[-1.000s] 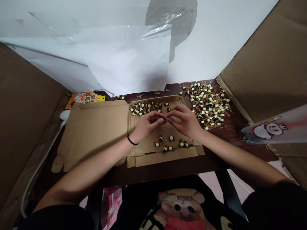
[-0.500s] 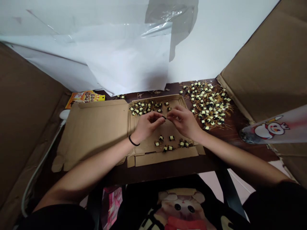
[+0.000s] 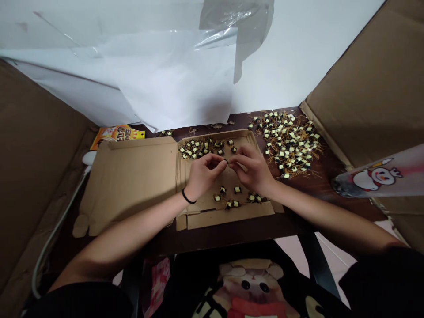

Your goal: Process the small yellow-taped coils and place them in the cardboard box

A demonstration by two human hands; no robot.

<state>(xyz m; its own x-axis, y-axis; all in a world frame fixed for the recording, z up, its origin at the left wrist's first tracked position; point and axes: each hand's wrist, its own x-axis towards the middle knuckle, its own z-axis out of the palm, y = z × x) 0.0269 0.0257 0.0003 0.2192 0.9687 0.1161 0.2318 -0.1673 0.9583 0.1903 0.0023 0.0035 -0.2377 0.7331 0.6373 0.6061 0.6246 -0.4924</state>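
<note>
Small dark part (image 3: 226,160) between both hands (image 3: 228,170), over cardboard tray (image 3: 228,211) on dark table (image 3: 318,181).

Orange snack packet (image 3: 116,134) at table's far left edge beside open cardboard flap (image 3: 132,176), white paper sheet (image 3: 172,84) and clear plastic film (image 3: 228,26) hanging behind, cardboard wall (image 3: 374,84) at right, snowman-printed bag (image 3: 380,176) lying near it.

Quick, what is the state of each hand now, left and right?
Left hand: fingers pinched on a small dark component.
Right hand: fingers closed at the same component, over the cardboard tray; whether it grips cannot be told.
</note>
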